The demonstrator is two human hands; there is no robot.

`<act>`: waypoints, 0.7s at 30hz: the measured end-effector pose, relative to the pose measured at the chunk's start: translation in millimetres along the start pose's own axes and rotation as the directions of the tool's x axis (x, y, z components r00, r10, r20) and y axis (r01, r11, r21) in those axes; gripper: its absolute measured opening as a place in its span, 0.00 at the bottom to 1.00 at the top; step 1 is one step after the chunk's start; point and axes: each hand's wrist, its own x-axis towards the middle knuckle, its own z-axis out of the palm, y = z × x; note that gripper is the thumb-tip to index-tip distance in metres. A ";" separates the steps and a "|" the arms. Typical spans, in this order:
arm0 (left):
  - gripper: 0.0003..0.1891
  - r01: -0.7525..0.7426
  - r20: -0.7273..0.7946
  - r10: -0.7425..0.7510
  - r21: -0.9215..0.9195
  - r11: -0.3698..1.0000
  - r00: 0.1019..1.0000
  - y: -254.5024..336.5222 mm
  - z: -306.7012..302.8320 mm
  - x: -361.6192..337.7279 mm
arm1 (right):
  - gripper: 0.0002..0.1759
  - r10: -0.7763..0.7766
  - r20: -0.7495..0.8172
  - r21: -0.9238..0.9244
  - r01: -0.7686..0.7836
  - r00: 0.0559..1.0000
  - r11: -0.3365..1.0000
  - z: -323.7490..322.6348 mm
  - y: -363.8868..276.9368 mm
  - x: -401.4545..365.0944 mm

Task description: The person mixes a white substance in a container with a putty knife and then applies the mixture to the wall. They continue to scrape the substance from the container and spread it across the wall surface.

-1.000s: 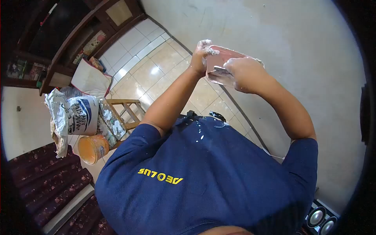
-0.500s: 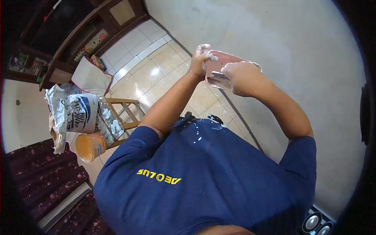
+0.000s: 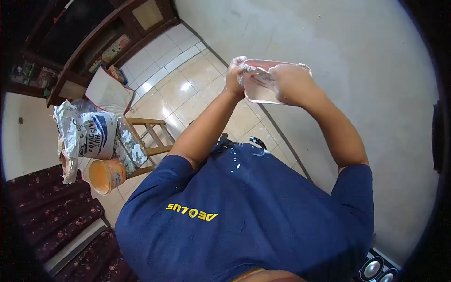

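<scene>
My left hand (image 3: 234, 81), smeared with white paste, is closed around the left end of a pink rectangular pan (image 3: 257, 95). White paste coats the rim and the inside of this pan. My right hand (image 3: 293, 84) is closed over the pan's right part, gripping a putty knife (image 3: 266, 78) whose blade lies inside the pan. The knife's handle is hidden in my fist. Both hands are held out in front of my chest, above the floor and near the wall.
The pale wall (image 3: 347, 94) rises on the right. At left, a wooden stool (image 3: 157, 150) carries an open white sack (image 3: 98, 136), with an orange bucket (image 3: 108, 176) beside it. A dark wooden cabinet (image 3: 131, 28) stands at the back left; speakers (image 3: 372, 269) sit at bottom right.
The pan has tilted, so its paler inside shows more. My right hand and the putty knife's blade have shifted slightly up and toward the pan's far edge.
</scene>
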 end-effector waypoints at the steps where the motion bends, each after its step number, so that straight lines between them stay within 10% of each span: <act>1: 0.21 -0.026 0.000 0.026 -0.027 0.999 1.000 -2.5 -1.5 3.3 | 0.07 -0.007 0.006 0.016 0.007 1.000 1.000 7.4 -0.8 1.3; 21: 0.19 0.024 -0.019 -0.024 -0.031 0.999 1.000 9.5 12.3 -8.2 | 0.10 -0.047 0.035 0.017 0.046 0.998 0.999 -2.3 5.4 -5.2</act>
